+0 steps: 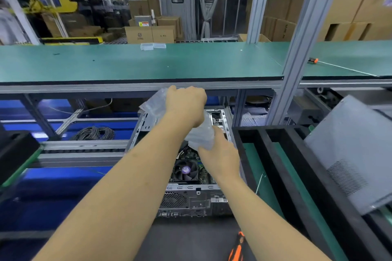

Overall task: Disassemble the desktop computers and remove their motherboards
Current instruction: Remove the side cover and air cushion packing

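**Both hands on a plastic bag above the opened desktop case**

The open grey metal desktop computer case (pixel 191 199) lies flat directly beneath both forearms, its rear port panel facing the viewer. Inside it, the green motherboard (pixel 202 170) sits just below and to the near side of the right hand (pixel 220 154), and the black round CPU cooler fan (pixel 186 171) on the board lies just beside that hand's wrist, between the two arms.

The left hand (pixel 186 104) is clenched around the upper part of a crumpled clear plastic bag (pixel 201 133), at the far end of the case and close under the edge of the green-topped shelf (pixel 127 63). The right hand grasps the lower part of the same bag; its fingers curl into the plastic.

Fingertips of both hands are buried in the bag or turned away, so the exact grip is unclear. The arms and bag cover much of the case interior. The bag's contents cannot be made out. An orange-and-black tool handle (pixel 237 248) near the right forearm is cut off by the bottom edge.
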Motion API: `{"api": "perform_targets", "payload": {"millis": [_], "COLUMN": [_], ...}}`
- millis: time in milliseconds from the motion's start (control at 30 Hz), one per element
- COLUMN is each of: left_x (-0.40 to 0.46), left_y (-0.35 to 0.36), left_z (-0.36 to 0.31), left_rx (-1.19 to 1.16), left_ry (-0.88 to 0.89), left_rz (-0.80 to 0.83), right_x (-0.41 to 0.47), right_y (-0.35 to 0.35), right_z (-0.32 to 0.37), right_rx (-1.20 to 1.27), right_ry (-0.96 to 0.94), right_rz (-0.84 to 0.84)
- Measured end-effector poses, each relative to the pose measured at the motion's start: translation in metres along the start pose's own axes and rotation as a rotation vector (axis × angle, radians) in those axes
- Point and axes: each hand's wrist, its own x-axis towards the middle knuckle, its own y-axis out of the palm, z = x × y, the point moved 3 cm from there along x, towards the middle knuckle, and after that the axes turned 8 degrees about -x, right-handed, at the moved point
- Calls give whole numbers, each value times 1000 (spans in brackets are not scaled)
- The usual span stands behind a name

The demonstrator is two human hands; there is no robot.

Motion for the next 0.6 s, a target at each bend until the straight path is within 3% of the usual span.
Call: {"api": "perform_targets", "payload": {"millis": [300,400,533,600], "left_x": [-14,-17,-9,-5], "left_y": [7,-7,-63,-79], "left_z": [15,21,30,45], "left_rx": [-69,-171,-198,-231], "left_ry": [-2,-105,-156,-171], "left_rz": [-55,-42,-211,-209], "right_x": [-7,-2,22,34], "right_y": [9,-11,-39,-57], "right_z": [-17,11,64,69], "right_rx": [-89,-159,-47,-107], "right_ry": [35,48,-14,-62], "right_rz": [20,-68,-256,-320]}}
